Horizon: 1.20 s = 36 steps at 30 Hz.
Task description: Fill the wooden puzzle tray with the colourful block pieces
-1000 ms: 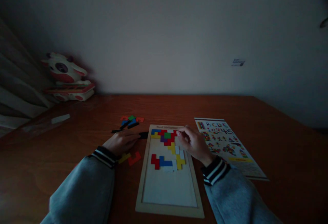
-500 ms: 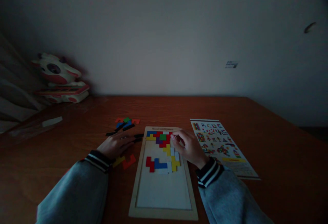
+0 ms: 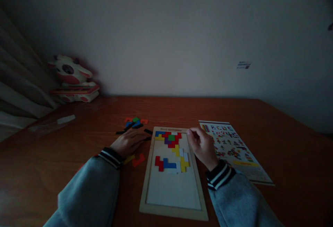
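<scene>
A wooden puzzle board with a raised rim lies in front of me. Fitted in its upper part are several coloured blocks, among them a green block, a yellow block and a blue block. My right hand hovers by the board's upper right edge, thumb and fingers curled into a pinch; whatever is between the tips cannot be made out. Left of the board, my left hand rests palm down with fingers stretched, its fingertips beside a black strip piece.
Loose pieces surround my left hand: a black piece, an orange piece and a green piece. A printed pattern sheet lies right of the board. A toy cow keyboard stands at the back left, near a curtain.
My right hand has drawn back to the right, off the top red blocks and onto the board's edge. My left hand stays by the loose pieces. The whole view has shifted slightly.
</scene>
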Motion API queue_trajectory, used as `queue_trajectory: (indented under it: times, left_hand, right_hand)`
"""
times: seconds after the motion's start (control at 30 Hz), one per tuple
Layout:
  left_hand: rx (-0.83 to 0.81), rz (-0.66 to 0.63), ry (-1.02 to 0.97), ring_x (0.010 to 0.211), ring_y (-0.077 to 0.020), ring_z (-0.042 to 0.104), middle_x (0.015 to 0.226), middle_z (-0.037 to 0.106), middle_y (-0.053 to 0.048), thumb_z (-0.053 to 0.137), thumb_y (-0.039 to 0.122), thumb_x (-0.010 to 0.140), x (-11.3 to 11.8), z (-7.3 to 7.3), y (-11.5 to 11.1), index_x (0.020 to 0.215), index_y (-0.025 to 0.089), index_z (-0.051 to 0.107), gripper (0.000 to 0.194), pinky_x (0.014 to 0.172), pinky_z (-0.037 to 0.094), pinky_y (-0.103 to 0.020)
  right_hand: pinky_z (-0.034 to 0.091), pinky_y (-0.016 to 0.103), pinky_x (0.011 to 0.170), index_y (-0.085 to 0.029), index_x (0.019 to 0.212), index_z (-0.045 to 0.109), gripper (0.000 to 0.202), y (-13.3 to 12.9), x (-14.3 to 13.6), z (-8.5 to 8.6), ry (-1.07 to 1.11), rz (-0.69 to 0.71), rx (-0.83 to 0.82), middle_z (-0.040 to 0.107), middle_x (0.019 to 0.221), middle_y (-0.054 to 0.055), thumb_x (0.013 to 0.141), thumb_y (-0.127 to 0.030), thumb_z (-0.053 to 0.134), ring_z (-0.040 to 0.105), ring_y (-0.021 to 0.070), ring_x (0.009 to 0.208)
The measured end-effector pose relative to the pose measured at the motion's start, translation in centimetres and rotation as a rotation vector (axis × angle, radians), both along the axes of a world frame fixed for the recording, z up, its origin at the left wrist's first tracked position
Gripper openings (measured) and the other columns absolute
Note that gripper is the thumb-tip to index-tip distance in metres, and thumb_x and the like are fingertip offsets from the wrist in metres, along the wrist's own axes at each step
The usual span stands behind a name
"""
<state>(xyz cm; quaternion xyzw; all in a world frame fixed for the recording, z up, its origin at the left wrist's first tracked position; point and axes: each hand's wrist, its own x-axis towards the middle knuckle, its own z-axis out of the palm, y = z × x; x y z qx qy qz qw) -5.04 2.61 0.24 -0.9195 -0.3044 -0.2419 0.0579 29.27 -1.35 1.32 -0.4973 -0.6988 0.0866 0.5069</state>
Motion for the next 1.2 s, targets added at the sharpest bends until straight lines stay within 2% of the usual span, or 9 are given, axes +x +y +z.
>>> queue_trajectory:
  times: [0.1, 0.2, 0.37, 0.53, 0.63, 0.8, 0.9, 1.1, 1.2]
  left_hand:
    - [-0.020, 0.010, 0.023, 0.130, -0.0235, 0.053, 0.136, 0.060, -0.008, 0.045, 0.020, 0.101, 0.5, 0.2, -0.1, 0.133, 0.023, 0.058, 0.035, 0.107, 0.048, -0.047]
    - [-0.043, 0.000, 0.034, 0.134, -0.0244, 0.049, 0.138, 0.059, -0.009, 0.041, 0.020, 0.102, 0.3, -0.6, 0.1, 0.136, 0.022, 0.055, 0.037, 0.106, 0.049, -0.047]
    - [-0.091, 0.005, 0.003, 0.124, -0.0211, 0.058, 0.132, 0.063, -0.007, 0.043, 0.023, 0.101, -0.1, -1.2, 0.4, 0.132, 0.024, 0.059, 0.034, 0.105, 0.051, -0.043]
    - [-0.070, 0.019, 0.037, 0.136, -0.0255, 0.046, 0.143, 0.054, -0.009, 0.042, 0.020, 0.101, 0.2, -0.5, 0.2, 0.134, 0.022, 0.057, 0.036, 0.111, 0.045, -0.048]
    - [-0.094, 0.023, 0.084, 0.137, -0.0266, 0.046, 0.144, 0.053, -0.010, 0.040, 0.021, 0.101, 0.3, -0.4, 0.2, 0.136, 0.021, 0.055, 0.038, 0.109, 0.046, -0.050]
    - [-0.095, 0.020, 0.030, 0.126, -0.0233, 0.057, 0.134, 0.061, -0.010, 0.045, 0.025, 0.101, 0.0, -0.9, 0.5, 0.126, 0.020, 0.063, 0.031, 0.105, 0.051, -0.045]
    - [-0.103, 0.004, -0.029, 0.122, -0.0211, 0.060, 0.130, 0.063, -0.009, 0.046, 0.026, 0.101, -0.1, -1.4, 0.5, 0.121, 0.021, 0.067, 0.029, 0.104, 0.053, -0.041]
    - [-0.075, -0.004, -0.092, 0.109, -0.0190, 0.066, 0.120, 0.068, -0.007, 0.048, 0.030, 0.101, -0.1, -2.0, 0.7, 0.113, 0.023, 0.071, 0.027, 0.096, 0.057, -0.037]
    - [-0.031, -0.052, -0.098, 0.104, -0.0181, 0.068, 0.110, 0.070, -0.008, 0.048, 0.029, 0.101, 0.0, -1.9, 0.8, 0.109, 0.020, 0.072, 0.027, 0.093, 0.059, -0.035]
  right_hand:
    - [0.044, 0.026, 0.057, -0.022, 0.088, 0.060, 0.024, 0.2, 0.2, 0.3, 0.133, -0.095, -0.020, 0.064, 0.072, 0.002, 0.097, -0.041, 0.048, 0.057, 0.0147, 0.062]
    - [0.046, 0.027, 0.061, -0.021, 0.089, 0.060, 0.027, 0.3, 0.4, 0.4, 0.182, -0.125, -0.021, 0.067, 0.077, 0.004, 0.097, -0.044, 0.048, 0.061, 0.0165, 0.068]
    - [0.042, 0.026, 0.057, -0.022, 0.089, 0.059, 0.023, 0.0, 0.2, 0.0, 0.042, -0.008, -0.056, 0.059, 0.069, 0.000, 0.098, -0.040, 0.047, 0.054, 0.0142, 0.060]
    - [0.041, 0.026, 0.060, -0.022, 0.089, 0.057, 0.017, -0.4, -0.2, 0.0, -0.104, 0.153, -0.046, 0.055, 0.070, -0.001, 0.098, -0.032, 0.047, 0.051, 0.0133, 0.062]
    - [0.040, 0.026, 0.059, -0.022, 0.089, 0.057, 0.016, -0.4, -0.3, 0.2, -0.108, 0.170, -0.043, 0.053, 0.069, -0.002, 0.098, -0.030, 0.047, 0.050, 0.0130, 0.061]
    - [0.040, 0.026, 0.060, -0.021, 0.089, 0.059, 0.017, -0.4, -0.4, 0.1, -0.084, 0.179, -0.045, 0.056, 0.071, -0.001, 0.098, -0.031, 0.048, 0.051, 0.0126, 0.062]
    - [0.042, 0.025, 0.059, -0.021, 0.090, 0.060, 0.020, -0.3, -0.4, -0.1, 0.000, 0.119, -0.067, 0.059, 0.072, 0.000, 0.098, -0.034, 0.047, 0.054, 0.0130, 0.063]
    - [0.045, 0.026, 0.059, -0.020, 0.097, 0.061, 0.031, 0.3, 0.3, -0.1, 0.237, -0.129, -0.093, 0.066, 0.079, 0.003, 0.099, -0.045, 0.043, 0.059, 0.0148, 0.065]
    - [0.047, 0.028, 0.062, -0.020, 0.098, 0.061, 0.031, 0.6, 0.5, -0.3, 0.221, -0.129, -0.102, 0.067, 0.080, 0.003, 0.099, -0.045, 0.043, 0.061, 0.0161, 0.068]
